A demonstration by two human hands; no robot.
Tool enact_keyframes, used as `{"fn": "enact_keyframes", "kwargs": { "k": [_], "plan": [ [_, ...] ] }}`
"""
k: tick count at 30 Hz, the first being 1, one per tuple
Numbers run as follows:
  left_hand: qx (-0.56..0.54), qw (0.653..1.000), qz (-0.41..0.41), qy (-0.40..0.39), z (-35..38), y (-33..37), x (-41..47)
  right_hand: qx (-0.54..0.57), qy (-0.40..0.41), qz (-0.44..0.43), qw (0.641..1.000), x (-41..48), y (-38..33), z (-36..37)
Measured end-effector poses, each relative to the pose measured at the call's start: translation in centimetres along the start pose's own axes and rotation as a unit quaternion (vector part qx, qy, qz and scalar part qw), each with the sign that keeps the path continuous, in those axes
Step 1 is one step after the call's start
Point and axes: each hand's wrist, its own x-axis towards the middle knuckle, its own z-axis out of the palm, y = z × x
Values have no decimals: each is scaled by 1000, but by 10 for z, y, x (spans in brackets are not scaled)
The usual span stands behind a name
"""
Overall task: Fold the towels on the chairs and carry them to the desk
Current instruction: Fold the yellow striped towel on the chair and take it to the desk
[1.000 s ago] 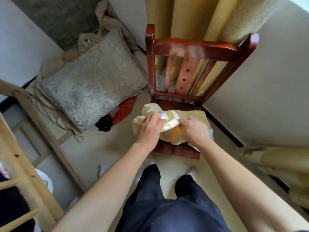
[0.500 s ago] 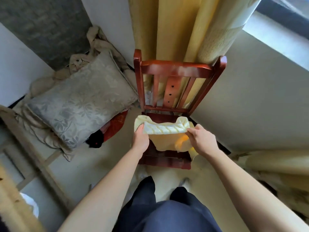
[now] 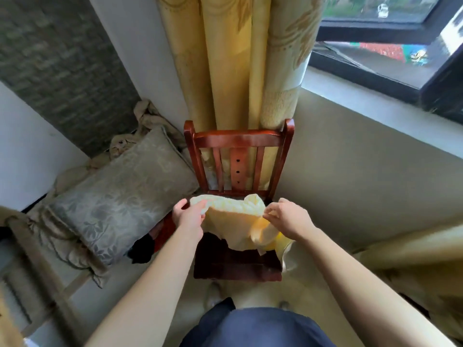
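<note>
Mid-frame, the yellow towel [image 3: 234, 222], bunched on the chair [image 3: 238, 139] seat a second ago, now hangs spread above it. The left hand [image 3: 190, 217] grips one top corner and the right hand [image 3: 288, 219] pinches the other (between thumb and finger), so, I judge, folding can begin.

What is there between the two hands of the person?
In the head view, the yellow towel spans between the left hand and the right hand, above the chair seat.
</note>
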Motion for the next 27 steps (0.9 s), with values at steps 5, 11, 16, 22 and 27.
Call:
{"fn": "enact_keyframes", "kwargs": {
  "k": [5,11,16,22,27],
  "plan": [
    [-74,992,47,89,-16,29,-12,192,70,231,951,-8,67,-28],
    [-165,961,109,194,-75,65,-11,161,130,378,902,-36,163,-56],
    [-190,935,170,248,-85,73,-20,165,79,393,901,-50,188,-70],
    [-165,944,167,230,-71,59,-60,346,87,234,904,-57,147,-87],
    [-191,947,139,216,-113,107,-84,249,182,270,912,-97,157,-114]
  ]
}}
